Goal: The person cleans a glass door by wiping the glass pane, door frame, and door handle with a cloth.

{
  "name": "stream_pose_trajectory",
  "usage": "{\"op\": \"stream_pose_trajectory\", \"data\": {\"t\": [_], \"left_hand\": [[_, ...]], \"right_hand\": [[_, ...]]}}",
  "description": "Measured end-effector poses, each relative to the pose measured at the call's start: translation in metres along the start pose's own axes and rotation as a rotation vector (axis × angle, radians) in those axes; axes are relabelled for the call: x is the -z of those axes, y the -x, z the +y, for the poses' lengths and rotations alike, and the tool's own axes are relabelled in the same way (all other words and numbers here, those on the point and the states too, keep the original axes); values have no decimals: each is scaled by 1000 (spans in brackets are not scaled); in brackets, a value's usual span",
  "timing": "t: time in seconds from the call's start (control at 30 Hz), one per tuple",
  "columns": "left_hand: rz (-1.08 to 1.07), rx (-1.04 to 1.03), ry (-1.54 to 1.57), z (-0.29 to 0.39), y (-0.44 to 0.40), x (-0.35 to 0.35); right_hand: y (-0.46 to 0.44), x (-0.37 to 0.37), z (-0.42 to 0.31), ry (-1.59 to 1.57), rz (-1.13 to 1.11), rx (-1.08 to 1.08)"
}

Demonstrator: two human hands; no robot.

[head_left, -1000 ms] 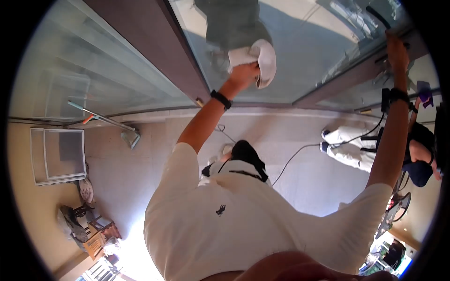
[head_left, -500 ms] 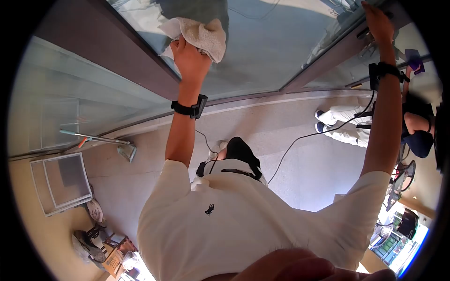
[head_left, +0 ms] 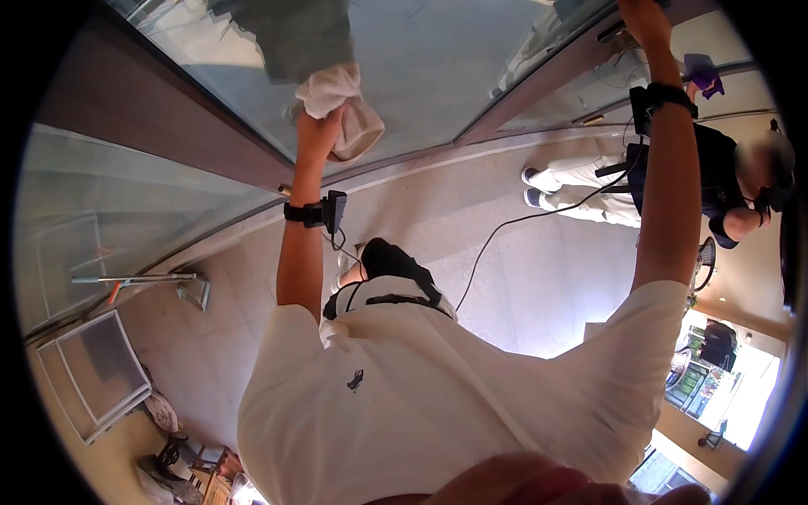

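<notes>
My left hand is closed around a pale, crumpled cloth. It presses the cloth to the glass pane, near the pane's lower left corner. One fold of the cloth hangs out to the right of my fingers. At the upper right, my right hand is at the brown door frame, beside a dark handle. The top edge of the view cuts off its fingers, so its grip is hidden. Each wrist wears a black strap with a small device.
On the right stands another person, one hand near a purple cloth. A black cable crosses the floor area. To the left are a broom and dustpan and a white-framed screen leaning on the wall.
The view has shifted, bringing more of the other person into sight. My left hand still holds the cloth, which has changed from spread above the hand to bunched and hanging right. My right hand stays at the frame.
</notes>
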State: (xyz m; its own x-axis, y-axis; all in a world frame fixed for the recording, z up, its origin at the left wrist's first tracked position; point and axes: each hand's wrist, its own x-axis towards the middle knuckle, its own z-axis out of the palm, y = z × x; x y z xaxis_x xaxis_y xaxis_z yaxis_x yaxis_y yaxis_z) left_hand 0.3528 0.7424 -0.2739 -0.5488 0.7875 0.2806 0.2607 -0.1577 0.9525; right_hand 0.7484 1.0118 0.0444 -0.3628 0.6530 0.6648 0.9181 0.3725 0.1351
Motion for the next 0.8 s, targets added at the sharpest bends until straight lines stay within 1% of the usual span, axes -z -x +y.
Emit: {"op": "stream_pose_trajectory", "data": {"t": [0.03, 0.1, 0.13, 0.17, 0.2, 0.23, 0.27, 0.33, 0.37, 0.43, 0.47, 0.53, 0.57, 0.63, 0.67, 0.7, 0.73, 0.8], "left_hand": [[39, -81, 51, 24, -7, 6], [83, -159, 158, 81, -23, 21], [71, -153, 162, 97, -26, 30], [55, -58, 260, 110, -33, 38], [38, 39, 357, 118, -36, 42], [50, 72, 316, 125, -37, 41], [41, 69, 322, 123, -36, 40], [88, -6, 369, 109, -36, 38], [97, 13, 389, 106, -37, 38], [84, 38, 405, 101, -39, 42], [84, 61, 416, 96, -41, 42], [53, 47, 431, 92, -46, 43], [50, 50, 413, 91, -48, 43], [30, 48, 389, 93, -50, 46], [-23, 45, 323, 94, -51, 46], [-73, 47, 254, 100, -49, 49], [-72, 39, 254, 107, -47, 51], [-93, 10, 108, 124, -42, 67]], "right_hand": [[1, -8, 7, 12, 66, 76], [1, -1, 1, 11, 40, 71], [3, 5, -2, 15, 9, 68], [2, 6, -3, 25, 12, 63], [1, 8, -6, 64, -31, -6], [0, 10, -7, 101, -77, -75], [1, 13, -9, 109, -74, -81], [5, 25, -25, 24, -55, -180], [3, 16, -17, 32, -53, -185], [0, 3, -3, 44, 61, -139], [-3, -2, 5, 55, 61, -137], [5, 7, -6, 37, 89, -101], [6, 13, -13, 43, 86, -115], [8, 25, -25, 34, 13, -132], [6, 29, -28, 37, 22, -139], [6, 33, -32, 42, -55, -183], [4, 36, -37, 43, -130, -223], [-2, 21, -18, 56, -122, -206]]}}
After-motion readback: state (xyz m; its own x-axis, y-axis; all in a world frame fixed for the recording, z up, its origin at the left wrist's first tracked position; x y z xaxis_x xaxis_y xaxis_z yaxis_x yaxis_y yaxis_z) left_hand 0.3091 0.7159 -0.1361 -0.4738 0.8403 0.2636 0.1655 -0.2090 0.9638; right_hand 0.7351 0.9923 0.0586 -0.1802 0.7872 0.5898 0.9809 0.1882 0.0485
